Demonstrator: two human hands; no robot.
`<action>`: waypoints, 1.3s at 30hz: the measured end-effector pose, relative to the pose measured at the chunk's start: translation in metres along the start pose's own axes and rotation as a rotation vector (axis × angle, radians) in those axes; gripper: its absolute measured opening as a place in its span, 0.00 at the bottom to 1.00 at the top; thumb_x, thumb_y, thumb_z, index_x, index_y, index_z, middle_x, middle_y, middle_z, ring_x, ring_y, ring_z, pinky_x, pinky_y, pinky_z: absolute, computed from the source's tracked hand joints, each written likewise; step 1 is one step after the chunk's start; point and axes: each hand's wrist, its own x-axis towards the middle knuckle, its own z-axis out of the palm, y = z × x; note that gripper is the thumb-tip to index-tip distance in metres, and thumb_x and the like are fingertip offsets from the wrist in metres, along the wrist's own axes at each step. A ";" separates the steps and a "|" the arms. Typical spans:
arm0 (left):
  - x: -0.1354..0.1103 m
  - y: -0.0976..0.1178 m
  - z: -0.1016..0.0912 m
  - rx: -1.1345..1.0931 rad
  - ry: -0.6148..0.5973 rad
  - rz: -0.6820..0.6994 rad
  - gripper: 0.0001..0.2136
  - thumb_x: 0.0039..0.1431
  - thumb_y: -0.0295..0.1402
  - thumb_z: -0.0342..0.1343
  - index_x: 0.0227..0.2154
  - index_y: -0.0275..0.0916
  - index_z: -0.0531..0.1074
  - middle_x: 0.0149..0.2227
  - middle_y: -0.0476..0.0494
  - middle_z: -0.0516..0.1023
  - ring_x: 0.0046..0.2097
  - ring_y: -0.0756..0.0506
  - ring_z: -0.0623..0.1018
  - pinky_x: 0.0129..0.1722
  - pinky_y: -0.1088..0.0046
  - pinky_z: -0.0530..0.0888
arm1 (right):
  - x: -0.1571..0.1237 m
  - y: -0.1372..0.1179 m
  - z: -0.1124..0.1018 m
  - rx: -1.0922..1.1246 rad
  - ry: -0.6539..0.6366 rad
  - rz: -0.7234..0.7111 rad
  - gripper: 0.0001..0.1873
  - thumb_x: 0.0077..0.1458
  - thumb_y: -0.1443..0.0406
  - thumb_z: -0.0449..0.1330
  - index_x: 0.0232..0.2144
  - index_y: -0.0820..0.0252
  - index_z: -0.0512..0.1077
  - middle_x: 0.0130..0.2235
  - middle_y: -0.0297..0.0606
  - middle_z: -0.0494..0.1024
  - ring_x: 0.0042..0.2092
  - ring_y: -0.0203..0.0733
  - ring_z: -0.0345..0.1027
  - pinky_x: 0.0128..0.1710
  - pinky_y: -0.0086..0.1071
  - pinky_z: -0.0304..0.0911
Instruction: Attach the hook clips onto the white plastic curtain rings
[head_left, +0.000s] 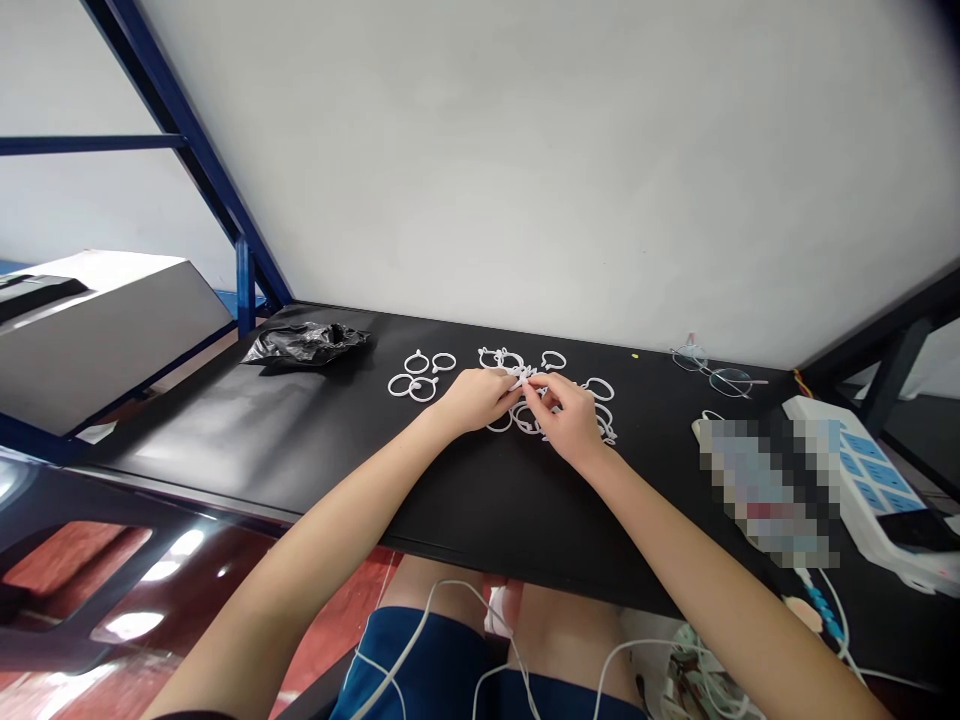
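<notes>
Both your hands meet over the middle of the desk [315,440], fingertips together on 1 small white ring [524,376]. Your right hand [566,410] has thumb and index finger pinched on it; your left hand [480,398] grips the same spot from the other side, back of hand up, thumb mostly hidden. Most of the ring is blocked by your fingers, so its tilt can't be told. More rings lie around and under your hands, some overlapping; count unclear there. 1 loose ring [553,353] sits just beyond your right hand, toward the wall [525,180]. Off to your left, a group of 4 rings [409,388] lies flat, the nearer 2 touching. Further left, a crumpled black bag [307,345] is on the desk near its far edge. On your right: glasses [731,382] near the wall, then a pixelated item [757,490], with a white power strip [877,480] just beside it. A white cable [457,583] runs over your lap, below the desk edge.
</notes>
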 end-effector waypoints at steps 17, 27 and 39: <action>-0.001 0.000 0.000 0.007 -0.006 0.005 0.16 0.68 0.39 0.41 0.35 0.37 0.71 0.35 0.44 0.76 0.35 0.47 0.76 0.31 0.75 0.67 | -0.002 0.002 0.002 -0.001 -0.037 0.031 0.07 0.59 0.62 0.57 0.33 0.58 0.73 0.30 0.35 0.78 0.22 0.34 0.66 0.28 0.31 0.65; -0.001 -0.001 0.001 0.020 -0.005 0.005 0.17 0.68 0.39 0.40 0.32 0.36 0.71 0.34 0.43 0.75 0.33 0.47 0.75 0.30 0.75 0.67 | -0.001 0.000 0.000 0.008 -0.058 0.038 0.08 0.59 0.62 0.56 0.31 0.58 0.72 0.27 0.34 0.77 0.22 0.34 0.66 0.27 0.30 0.64; -0.001 -0.001 0.000 0.014 -0.009 0.002 0.17 0.68 0.39 0.40 0.32 0.36 0.70 0.34 0.43 0.75 0.34 0.47 0.75 0.31 0.75 0.67 | -0.001 0.001 0.001 -0.004 -0.055 0.032 0.08 0.59 0.61 0.56 0.30 0.58 0.73 0.26 0.33 0.77 0.22 0.34 0.65 0.27 0.30 0.64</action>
